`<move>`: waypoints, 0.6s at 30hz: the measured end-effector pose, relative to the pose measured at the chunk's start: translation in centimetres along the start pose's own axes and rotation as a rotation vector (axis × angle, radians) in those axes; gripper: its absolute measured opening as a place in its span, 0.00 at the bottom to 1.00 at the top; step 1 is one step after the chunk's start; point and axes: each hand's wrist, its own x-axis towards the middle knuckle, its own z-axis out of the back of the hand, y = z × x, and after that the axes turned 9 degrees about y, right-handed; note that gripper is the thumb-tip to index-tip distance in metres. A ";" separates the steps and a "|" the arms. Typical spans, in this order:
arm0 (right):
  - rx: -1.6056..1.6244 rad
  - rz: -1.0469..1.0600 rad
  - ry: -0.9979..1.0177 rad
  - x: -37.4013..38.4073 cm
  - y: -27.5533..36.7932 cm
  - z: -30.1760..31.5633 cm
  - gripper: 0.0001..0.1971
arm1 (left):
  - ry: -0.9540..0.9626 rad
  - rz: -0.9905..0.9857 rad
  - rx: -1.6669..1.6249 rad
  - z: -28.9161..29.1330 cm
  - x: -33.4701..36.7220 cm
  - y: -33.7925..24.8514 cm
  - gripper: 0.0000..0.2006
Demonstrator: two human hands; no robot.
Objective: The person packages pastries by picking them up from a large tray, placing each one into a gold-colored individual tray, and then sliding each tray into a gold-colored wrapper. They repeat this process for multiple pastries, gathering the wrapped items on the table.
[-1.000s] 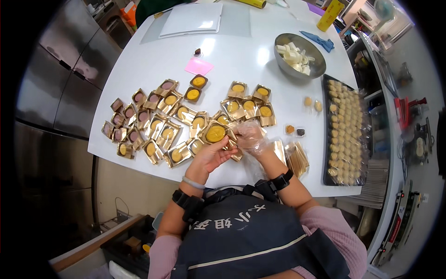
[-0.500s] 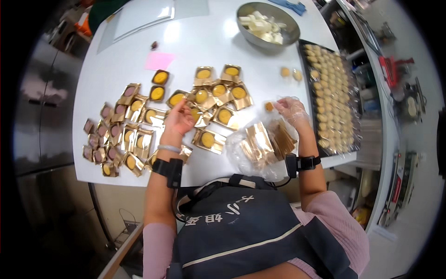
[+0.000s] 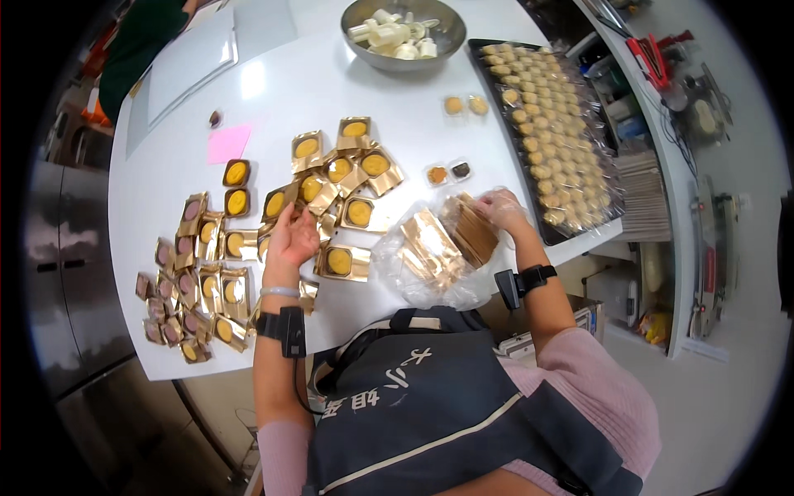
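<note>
My left hand (image 3: 294, 238) is palm up with its fingers loosely curled and apart, holding nothing. It hovers beside round yellow cakes in gold sleeves (image 3: 310, 189). My right hand (image 3: 502, 208), in a clear plastic glove, has its fingertips closed on the top edge of a stack of flat gold-brown bags (image 3: 470, 232). A second pile of shiny gold bags (image 3: 431, 246) lies beside it, both on a crumpled clear plastic bag (image 3: 389, 263). Just beyond the stack are a small orange-brown piece in a clear tray (image 3: 437, 174) and a dark piece (image 3: 461, 169).
Purple cakes in gold sleeves (image 3: 184, 247) crowd the left. Two yellow cakes in dark trays (image 3: 236, 173) stand near a pink paper (image 3: 228, 145). A steel bowl of white pieces (image 3: 356, 54) and a film-covered black tray of pale balls (image 3: 546, 132) are farther back.
My right hand has left the small orange-brown piece and come back to the stack of bags. My left hand stays palm up near the yellow cakes. The whole view has shifted.
</note>
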 end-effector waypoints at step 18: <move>1.177 0.029 -0.067 -3.3 14.1 5.8 0.09 | 0.256 -0.051 0.958 -2.8 -9.0 13.4 0.15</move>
